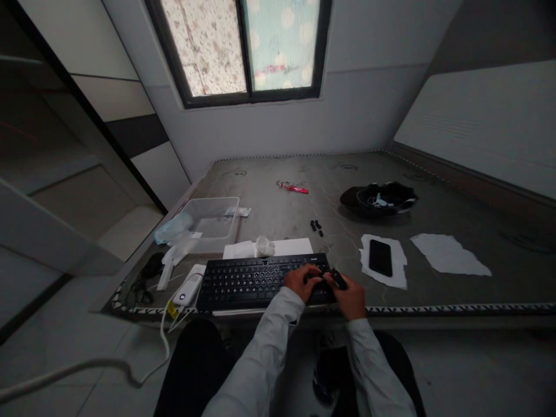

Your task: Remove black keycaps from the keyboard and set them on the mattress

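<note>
A black keyboard (pixel 243 284) lies near the front edge of the grey bed-like surface. Over its right end my left hand (pixel 302 282) is bent, with thumb and fingers closed in a pinch; what is between the fingertips is too small to make out. My right hand (pixel 351 298) is at the keyboard's right edge, closed around a small dark elongated object (pixel 339 280) whose kind I cannot tell. The two hands' fingertips nearly meet above the number keys. Beyond the keyboard lie several small black pieces (pixel 317 226), which look like loose keycaps.
White paper (pixel 291 248) and a crumpled clear wrapper (pixel 264 246) lie behind the keyboard. To the left are a clear plastic bin (pixel 215 217) and a white power strip (pixel 189 288). A phone (pixel 380 258), another paper (pixel 452 253), a black cap (pixel 384 200) and a red packet (pixel 294 187) lie around.
</note>
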Demonstrator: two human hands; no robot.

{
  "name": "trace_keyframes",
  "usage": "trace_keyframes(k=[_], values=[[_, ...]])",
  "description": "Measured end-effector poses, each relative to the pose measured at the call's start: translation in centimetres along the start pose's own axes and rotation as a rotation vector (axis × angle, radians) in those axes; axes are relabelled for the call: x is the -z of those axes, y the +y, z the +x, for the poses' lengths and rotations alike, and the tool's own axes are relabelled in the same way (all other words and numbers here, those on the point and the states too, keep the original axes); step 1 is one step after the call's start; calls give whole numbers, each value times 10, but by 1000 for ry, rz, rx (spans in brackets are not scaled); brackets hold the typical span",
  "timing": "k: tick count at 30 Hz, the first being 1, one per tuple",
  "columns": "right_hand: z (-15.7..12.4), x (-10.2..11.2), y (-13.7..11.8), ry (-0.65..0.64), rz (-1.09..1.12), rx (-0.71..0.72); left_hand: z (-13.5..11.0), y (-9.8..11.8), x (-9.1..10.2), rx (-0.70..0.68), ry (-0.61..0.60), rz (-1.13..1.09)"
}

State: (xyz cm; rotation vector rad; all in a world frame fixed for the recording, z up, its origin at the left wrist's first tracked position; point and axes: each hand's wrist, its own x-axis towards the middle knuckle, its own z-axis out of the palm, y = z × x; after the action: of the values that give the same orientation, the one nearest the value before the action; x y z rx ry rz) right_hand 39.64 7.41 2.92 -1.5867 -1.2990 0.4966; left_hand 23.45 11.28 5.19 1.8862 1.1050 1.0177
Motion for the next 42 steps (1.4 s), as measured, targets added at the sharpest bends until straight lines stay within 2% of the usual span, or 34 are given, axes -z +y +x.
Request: trace_keyframes(k=[4,7,11,13,15,21,26,31,35,39,42], values=[[3,2,0,-59,99,-135,-1,2,1,-9,-17,27],[13,5,7,-73,169,-177,-1,3,0,23,24,60],[43,7,33,104,134,-256,-1,3,-2,53,98,101],[63,5,49,187,51,-296,-1,4,-3,21,57,139],[84,0,64,210,-48,-339,-2,5,-4,1,10,190],[135,-30,93,55,-378,-330,-2,9,-4,44,-26,236],[170,-60,108,36,-549,-369,-4,5,-10,42,-11,256],[207,-77,104,17,-668,-327,-4,2,-15,10,39,263],[229,-85,93,-79,-740,-303,-6,1,-19,-13,91,271],[238,-94,90,-171,-810,-301,-7,-1,-23,-25,142,285],[238,-101,92,-193,-849,-311,-7,-2,-23,-37,146,297]])
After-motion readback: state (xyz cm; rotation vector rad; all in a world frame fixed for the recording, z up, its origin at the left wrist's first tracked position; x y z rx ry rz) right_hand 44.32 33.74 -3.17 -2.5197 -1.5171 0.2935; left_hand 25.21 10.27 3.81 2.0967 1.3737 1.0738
